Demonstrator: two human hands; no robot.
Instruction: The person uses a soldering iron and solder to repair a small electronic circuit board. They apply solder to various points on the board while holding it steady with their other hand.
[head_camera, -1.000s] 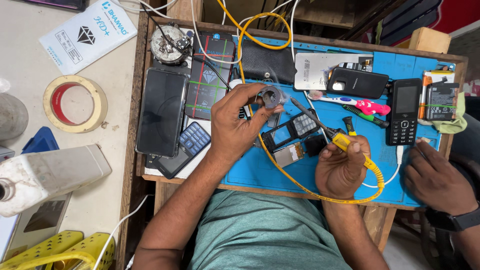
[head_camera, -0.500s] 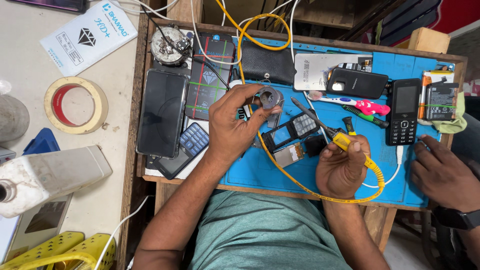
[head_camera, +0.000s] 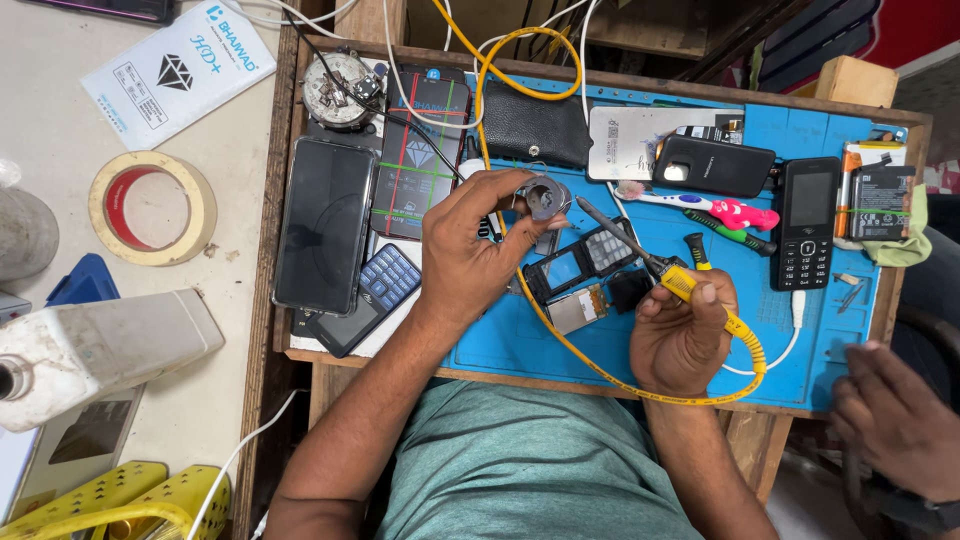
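Left hand (head_camera: 465, 255) grip clamped on a small round solder spool (head_camera: 545, 196), held just above the opened keypad phone (head_camera: 585, 270) lying mid blue mat (head_camera: 800, 330) on the counter. Right hand (head_camera: 685, 335) grip closed around the yellow-handled soldering iron (head_camera: 650, 262), tip aimed up-left toward the spool, yellow cable (head_camera: 600, 365) looping under the hand. Black smartphone (head_camera: 325, 225) lies left of the mat, black keypad phone (head_camera: 808, 220) right. Another person's hand (head_camera: 895, 420) at lower right edge.
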